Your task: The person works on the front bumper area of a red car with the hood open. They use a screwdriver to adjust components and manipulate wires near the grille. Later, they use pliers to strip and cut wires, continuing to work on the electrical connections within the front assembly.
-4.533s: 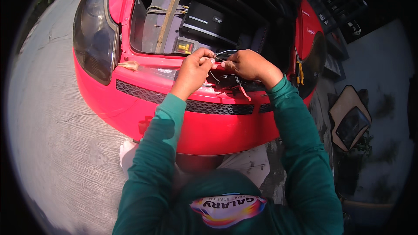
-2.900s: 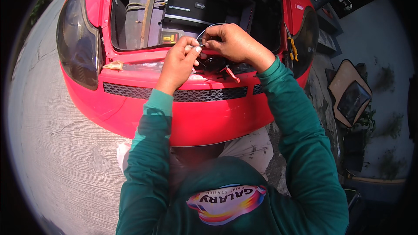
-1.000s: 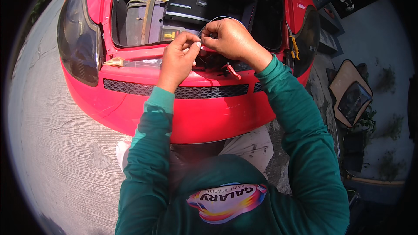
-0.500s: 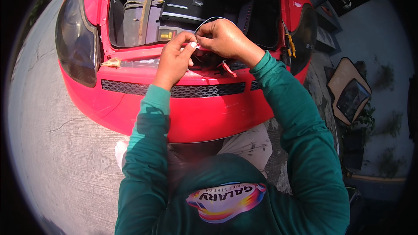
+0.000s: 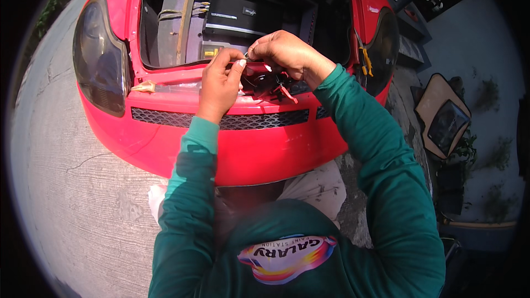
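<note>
Over the front edge of a red car's open compartment, my two hands meet with their fingertips almost touching. My left hand [image 5: 221, 83] is closed in a pinch, thumb against forefinger. My right hand [image 5: 287, 55] pinches too, its knuckles raised. Between the fingertips shows a short bit of thin wire [image 5: 246, 55]; most of it is hidden by my fingers. Just below my right hand, a red-handled tool [image 5: 288, 95] lies among dark parts [image 5: 262, 84] in a gap of the red bodywork.
A black amplifier-like box [image 5: 240, 19] sits in the compartment beside a wooden strip [image 5: 187, 16] and cables [image 5: 179, 11]. A yellow-handled tool [image 5: 366, 60] rests near the right headlight [image 5: 385, 49]. The bumper [image 5: 221, 154] with its mesh grille [image 5: 221, 120] stands before me.
My right hand has turned and its fingers have shifted slightly. The pale wire that looped behind it no longer shows. The left hand stays pinched in nearly the same place.
</note>
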The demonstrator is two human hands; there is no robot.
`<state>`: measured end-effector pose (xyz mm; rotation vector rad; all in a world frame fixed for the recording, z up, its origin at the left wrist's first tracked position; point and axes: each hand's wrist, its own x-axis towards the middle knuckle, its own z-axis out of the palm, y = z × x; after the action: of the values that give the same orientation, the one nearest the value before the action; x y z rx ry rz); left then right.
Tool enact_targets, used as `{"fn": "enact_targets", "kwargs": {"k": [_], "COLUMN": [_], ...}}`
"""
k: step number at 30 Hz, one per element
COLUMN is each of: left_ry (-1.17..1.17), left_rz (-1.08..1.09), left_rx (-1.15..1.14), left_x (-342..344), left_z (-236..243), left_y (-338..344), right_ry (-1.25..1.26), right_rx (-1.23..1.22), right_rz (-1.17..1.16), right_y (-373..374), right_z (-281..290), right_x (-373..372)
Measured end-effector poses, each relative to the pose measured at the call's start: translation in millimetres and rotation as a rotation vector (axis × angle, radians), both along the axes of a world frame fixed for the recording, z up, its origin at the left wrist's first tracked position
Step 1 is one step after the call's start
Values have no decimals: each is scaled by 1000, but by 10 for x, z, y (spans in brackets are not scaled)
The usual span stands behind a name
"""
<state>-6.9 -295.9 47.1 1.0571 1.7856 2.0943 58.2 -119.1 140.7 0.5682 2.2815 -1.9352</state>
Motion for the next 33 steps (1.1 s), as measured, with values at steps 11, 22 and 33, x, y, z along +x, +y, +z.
{"fn": "enact_targets", "kwargs": {"k": [11, 22, 33], "left_ry": [-103, -271, -447], "left_rz": [-39, -150, -269], "left_rx": [-13, 54, 3], "left_x": [-36, -53, -130], "left_z": [-89, -41, -12], "left_y": [9, 0, -23], "right_ry": [197, 434, 198], "right_rx": [764, 847, 275], "right_rz": [356, 295, 349], "right_y": [-5, 28, 217], "right_z": [173, 37, 6], "right_x": [-96, -16, -80]}}
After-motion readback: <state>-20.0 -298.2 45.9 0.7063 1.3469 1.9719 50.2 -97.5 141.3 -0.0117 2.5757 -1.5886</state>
